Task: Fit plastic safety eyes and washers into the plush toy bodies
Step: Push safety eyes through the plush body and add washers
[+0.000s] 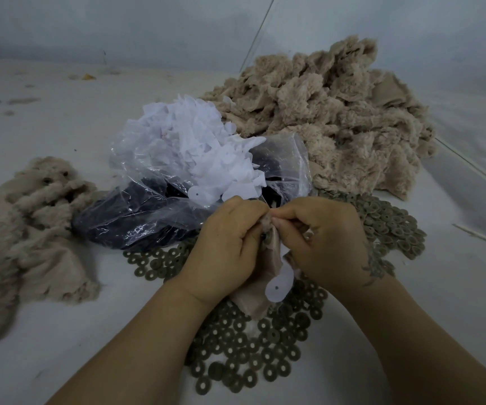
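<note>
Left hand (226,244) and right hand (320,238), both with grip pinched on one beige plush body (268,247), fingertips meeting at its top, above the near-middle of the surface (60,331). White paper disc (278,285) hanging below. Olive washers (253,355) scattered beneath. Plastic bag (148,217) of dark eyes behind the hands; large plush pile (338,118) toward the far right, smaller pile (28,229) at the left edge.

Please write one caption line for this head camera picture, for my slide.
Both hands, left and right, pinch a beige plush piece above scattered washers.
</note>
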A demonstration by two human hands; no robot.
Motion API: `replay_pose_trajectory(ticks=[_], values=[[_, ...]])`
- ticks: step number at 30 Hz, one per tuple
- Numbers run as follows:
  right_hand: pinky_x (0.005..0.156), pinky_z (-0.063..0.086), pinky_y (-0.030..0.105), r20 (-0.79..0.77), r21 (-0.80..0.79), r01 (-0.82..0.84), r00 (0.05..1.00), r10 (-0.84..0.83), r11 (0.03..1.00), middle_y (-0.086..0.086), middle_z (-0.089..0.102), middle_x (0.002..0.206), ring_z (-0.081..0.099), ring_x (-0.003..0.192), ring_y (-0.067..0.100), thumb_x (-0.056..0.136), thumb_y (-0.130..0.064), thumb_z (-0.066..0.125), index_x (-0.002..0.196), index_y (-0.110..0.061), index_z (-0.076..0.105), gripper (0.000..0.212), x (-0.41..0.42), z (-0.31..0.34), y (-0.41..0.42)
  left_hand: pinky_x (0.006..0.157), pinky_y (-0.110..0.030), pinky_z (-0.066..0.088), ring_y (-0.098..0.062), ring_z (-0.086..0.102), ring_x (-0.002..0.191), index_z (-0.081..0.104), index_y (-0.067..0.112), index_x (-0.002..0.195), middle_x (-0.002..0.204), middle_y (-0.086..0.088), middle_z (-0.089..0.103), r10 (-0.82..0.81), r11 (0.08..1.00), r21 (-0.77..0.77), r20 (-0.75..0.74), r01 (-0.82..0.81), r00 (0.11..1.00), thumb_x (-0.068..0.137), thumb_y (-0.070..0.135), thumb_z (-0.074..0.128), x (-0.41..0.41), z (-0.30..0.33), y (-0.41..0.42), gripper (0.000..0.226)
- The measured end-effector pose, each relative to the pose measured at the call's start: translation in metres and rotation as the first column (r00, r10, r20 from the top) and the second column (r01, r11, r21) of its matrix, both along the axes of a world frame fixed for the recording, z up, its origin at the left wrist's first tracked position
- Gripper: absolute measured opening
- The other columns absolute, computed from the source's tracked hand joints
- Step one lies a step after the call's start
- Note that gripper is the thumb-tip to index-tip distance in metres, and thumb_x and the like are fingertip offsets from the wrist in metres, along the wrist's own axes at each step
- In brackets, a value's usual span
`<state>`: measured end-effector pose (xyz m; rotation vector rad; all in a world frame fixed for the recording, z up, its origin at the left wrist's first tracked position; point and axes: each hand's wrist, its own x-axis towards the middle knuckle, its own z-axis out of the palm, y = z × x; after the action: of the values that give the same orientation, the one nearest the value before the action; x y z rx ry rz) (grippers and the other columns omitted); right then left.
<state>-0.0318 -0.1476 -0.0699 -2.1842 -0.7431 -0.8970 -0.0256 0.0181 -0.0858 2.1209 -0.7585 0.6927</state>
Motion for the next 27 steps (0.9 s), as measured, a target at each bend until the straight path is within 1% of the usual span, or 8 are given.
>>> replay_pose_trajectory(ticks=[5,9,11,14,18,20,23,27], values=[[0.057,0.045,0.004,-0.065,0.176,0.087,0.995,-0.076,0.981,-0.02,0.065,0.073,0.066,0.07,-0.001,0.092,-0.022,0.06,0.091,-0.016,0.077,0.019,-0.004,0.009,-0.003,0.075,-0.013,0.039,-0.014,0.053,0.081,0.065,0.004,0.098,0.087,0.002,0.061,0.001,0.998,-0.055,-0.057,-0.004,0.998,0.093,0.004,0.053,-0.002,0.005,-0.007,0.013],[0.047,0.055,0.029,-0.357,0.12,0.312,0.899,-0.252,0.942,-0.01,0.064,0.055,0.061,0.048,0.013,0.087,-0.014,0.052,0.071,-0.013,0.073,0.026,0.002,0.013,-0.025,0.069,-0.017,0.039,-0.013,0.051,0.077,0.063,0.005,0.092,0.083,0.003,0.057,0.076,0.991,-0.108,-0.048,-0.081,0.996,0.092,0.008,0.055,-0.003,0.003,-0.003,0.009],[0.043,0.054,0.042,-0.562,0.113,0.248,0.815,-0.144,0.962,0.003,0.063,0.052,0.057,0.044,0.026,0.086,-0.004,0.052,0.063,-0.007,0.071,0.03,0.003,0.016,-0.034,0.068,-0.021,0.04,-0.015,0.051,0.076,0.063,0.004,0.09,0.081,0.003,0.056,0.137,0.981,-0.129,-0.042,-0.142,0.99,0.091,0.008,0.057,-0.003,0.004,0.0,0.007],[0.04,0.043,0.027,-0.632,0.172,0.039,0.771,0.08,0.984,0.015,0.06,0.054,0.047,0.041,0.017,0.079,0.011,0.055,0.063,-0.005,0.069,0.027,-0.003,0.023,-0.031,0.07,-0.017,0.037,-0.017,0.051,0.079,0.062,0.005,0.087,0.082,0.006,0.053,0.18,0.974,-0.134,-0.034,-0.183,0.983,0.09,0.007,0.059,-0.002,0.006,0.001,0.005],[0.058,0.057,0.033,-0.702,0.289,-0.138,0.642,0.308,0.947,0.023,0.073,0.086,0.069,0.066,0.024,0.079,0.009,0.073,0.091,0.005,0.072,0.013,-0.005,0.021,-0.024,0.077,-0.012,0.034,-0.014,0.047,0.085,0.064,0.005,0.087,0.089,0.0,0.05,0.196,0.973,-0.122,-0.009,-0.196,0.981,0.091,0.014,0.054,-0.001,0.006,0.0,0.014],[0.075,0.061,0.038,-0.707,0.375,-0.126,0.602,0.371,0.918,0.016,0.076,0.093,0.074,0.086,0.027,0.075,-0.005,0.081,0.094,-0.002,0.075,0.02,-0.006,0.019,-0.018,0.075,-0.017,0.038,-0.016,0.049,0.084,0.068,0.005,0.091,0.092,-0.002,0.048,0.241,0.958,-0.154,-0.028,-0.242,0.97,0.089,0.022,0.049,-0.002,0.006,-0.001,0.025],[0.064,0.059,0.035,-0.689,0.412,-0.026,0.645,0.33,0.911,0.008,0.073,0.072,0.067,0.069,0.016,0.08,-0.023,0.078,0.071,-0.018,0.073,0.012,-0.007,0.012,-0.006,0.072,-0.026,0.043,-0.018,0.052,0.081,0.07,0.007,0.096,0.088,-0.003,0.055,0.257,0.954,-0.152,-0.04,-0.26,0.966,0.092,0.022,0.054,-0.002,0.006,-0.002,0.023],[0.07,0.061,0.044,-0.721,0.561,0.139,0.567,0.399,0.816,0.013,0.075,0.078,0.071,0.073,0.027,0.087,-0.023,0.073,0.08,-0.015,0.076,0.011,-0.004,0.003,0.001,0.072,-0.018,0.044,-0.003,0.054,0.079,0.063,0.019,0.105,0.084,0.016,0.058,0.231,0.944,-0.226,-0.06,-0.239,0.971,0.091,0.019,0.061,-0.004,0.007,-0.004,0.014]])
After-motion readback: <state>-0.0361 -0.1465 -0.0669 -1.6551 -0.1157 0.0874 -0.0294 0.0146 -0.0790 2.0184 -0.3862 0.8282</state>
